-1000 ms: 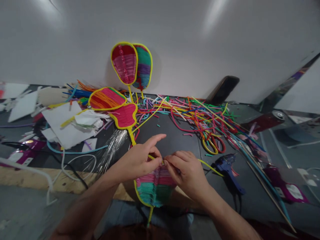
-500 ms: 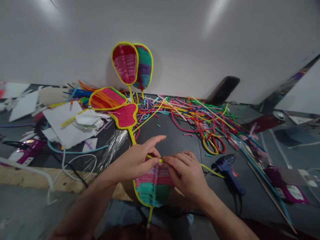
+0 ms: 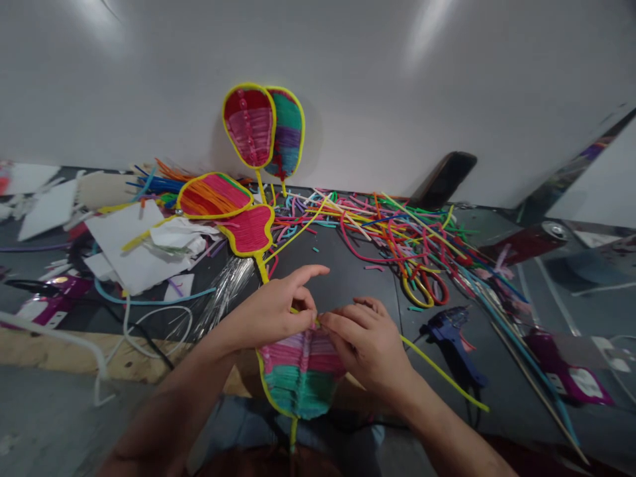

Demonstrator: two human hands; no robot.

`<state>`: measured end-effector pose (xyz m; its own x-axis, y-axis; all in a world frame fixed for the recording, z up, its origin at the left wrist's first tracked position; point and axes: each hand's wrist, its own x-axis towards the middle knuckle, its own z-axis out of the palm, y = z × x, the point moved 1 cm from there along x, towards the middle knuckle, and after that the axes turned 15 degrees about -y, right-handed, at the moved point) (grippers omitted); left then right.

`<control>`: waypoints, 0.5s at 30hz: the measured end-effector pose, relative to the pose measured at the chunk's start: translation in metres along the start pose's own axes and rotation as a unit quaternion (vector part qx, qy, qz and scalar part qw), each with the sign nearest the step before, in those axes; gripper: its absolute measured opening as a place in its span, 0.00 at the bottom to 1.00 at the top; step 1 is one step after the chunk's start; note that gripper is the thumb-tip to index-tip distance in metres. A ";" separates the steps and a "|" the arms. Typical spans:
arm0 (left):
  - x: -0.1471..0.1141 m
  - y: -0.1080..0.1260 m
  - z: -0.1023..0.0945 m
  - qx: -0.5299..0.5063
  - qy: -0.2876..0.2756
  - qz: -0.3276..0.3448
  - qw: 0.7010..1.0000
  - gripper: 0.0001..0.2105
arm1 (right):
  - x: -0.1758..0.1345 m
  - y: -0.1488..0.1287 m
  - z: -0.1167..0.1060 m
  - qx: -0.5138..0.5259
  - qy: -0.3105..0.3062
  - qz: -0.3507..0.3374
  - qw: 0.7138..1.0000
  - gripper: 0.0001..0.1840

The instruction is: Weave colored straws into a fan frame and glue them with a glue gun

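My left hand (image 3: 278, 311) pinches the top edge of a fan-shaped panel (image 3: 301, 391) between thumb and fingers, its index finger stretched out. The panel has pink and green bands, a raised centre line, a yellow rim and a yellow stem pointing toward me. Close beside it, my right hand (image 3: 365, 338) is closed on a yellow pipe cleaner (image 3: 447, 369) at the same edge. The pipe cleaner's free length runs out to the right below the glue gun (image 3: 454, 338). My fingers hide the exact contact point.
Similar yellow-rimmed panels lean on the wall, a pink-and-red one (image 3: 251, 126) in front; a pink one (image 3: 251, 232) lies at left. Loose pipe cleaners (image 3: 368, 218) and scissors (image 3: 424, 288) lie behind my hands. A phone (image 3: 444, 180) and a can (image 3: 527, 244) stand at right.
The panel has shifted slightly left and tilted, its stem end lower. The yellow pipe cleaner's free end has swung down and right, showing more length. Both hands still pinch at the top edge.
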<state>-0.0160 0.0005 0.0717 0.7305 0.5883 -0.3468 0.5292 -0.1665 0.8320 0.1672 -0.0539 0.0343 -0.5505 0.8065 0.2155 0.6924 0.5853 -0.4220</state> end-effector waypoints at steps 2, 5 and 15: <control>0.000 0.000 -0.001 -0.022 -0.003 0.000 1.000 0.30 | 0.000 0.000 0.001 0.011 0.010 0.012 1.000 0.10; 0.000 -0.003 -0.001 -0.056 -0.003 0.008 0.998 0.27 | -0.001 0.002 0.003 0.035 0.025 0.034 0.999 0.08; -0.004 -0.011 0.001 -0.049 0.013 -0.003 0.999 0.17 | -0.011 0.010 0.002 0.075 0.046 0.102 0.991 0.19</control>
<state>-0.0245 -0.0007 0.0635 0.7147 0.6103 -0.3417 0.4876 -0.0845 0.8690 0.1786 -0.0572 0.0260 -0.3557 0.9153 0.1889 0.7040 0.3953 -0.5901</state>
